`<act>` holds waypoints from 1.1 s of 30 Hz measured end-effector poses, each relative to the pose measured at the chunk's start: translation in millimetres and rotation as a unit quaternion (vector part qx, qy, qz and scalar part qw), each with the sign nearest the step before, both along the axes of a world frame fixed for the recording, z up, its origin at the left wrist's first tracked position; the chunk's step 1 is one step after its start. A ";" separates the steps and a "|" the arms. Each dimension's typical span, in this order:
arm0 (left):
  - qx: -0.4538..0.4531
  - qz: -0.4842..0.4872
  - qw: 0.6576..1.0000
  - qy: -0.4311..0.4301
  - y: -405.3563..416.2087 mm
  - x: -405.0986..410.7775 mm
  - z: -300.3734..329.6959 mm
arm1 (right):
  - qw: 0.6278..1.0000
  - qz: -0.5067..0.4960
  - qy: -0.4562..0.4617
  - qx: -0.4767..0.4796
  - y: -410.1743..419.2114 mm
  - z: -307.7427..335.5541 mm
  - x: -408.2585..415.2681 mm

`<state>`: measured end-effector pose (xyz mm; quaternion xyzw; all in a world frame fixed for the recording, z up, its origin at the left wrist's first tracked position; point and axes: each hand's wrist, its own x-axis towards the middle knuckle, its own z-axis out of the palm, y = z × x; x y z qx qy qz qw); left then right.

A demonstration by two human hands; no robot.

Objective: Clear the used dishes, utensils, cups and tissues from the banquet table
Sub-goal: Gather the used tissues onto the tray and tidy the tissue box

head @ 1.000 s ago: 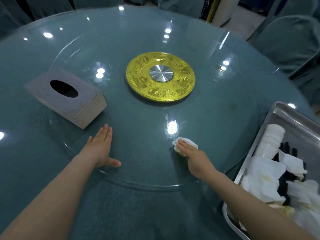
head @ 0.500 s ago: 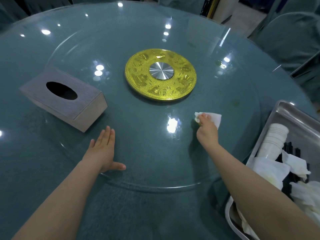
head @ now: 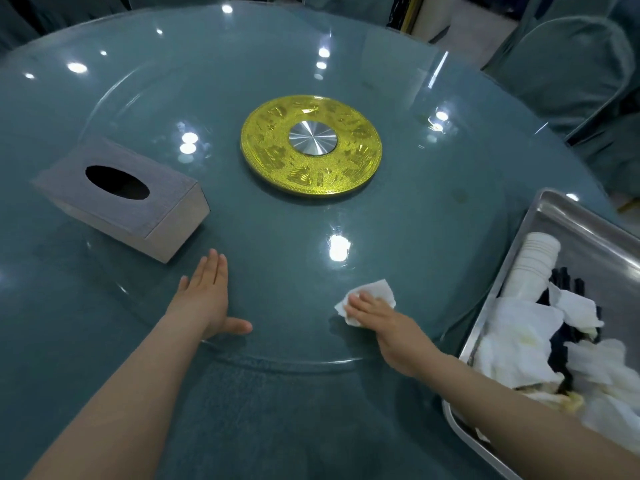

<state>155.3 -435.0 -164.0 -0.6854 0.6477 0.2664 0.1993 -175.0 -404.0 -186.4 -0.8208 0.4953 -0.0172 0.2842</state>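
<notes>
Left hand (head: 204,299): lay flat on the glass, fingers straight, thumb spread wide, holding nothing.
Right hand (head: 377,315): pressed a white tissue (head: 372,296) onto the glass with flat fingers, near the turntable's front edge.
Tray (head: 585,230): steel, at the right edge of the surface (head: 277,427); held crumpled tissues (head: 519,344), stacked cups (head: 533,261) and dark utensils (head: 568,282).
Box (head: 121,195): grey tissue box, left, beyond the left hand.
Disc (head: 311,150): gold, silver hub, at centre, farthest.
</notes>
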 end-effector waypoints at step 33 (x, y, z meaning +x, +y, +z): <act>-0.162 -0.034 0.983 0.083 48.4 -75.5 44.6 | 0.888 -0.444 0.046 -0.114 67.1 86.9 -160.8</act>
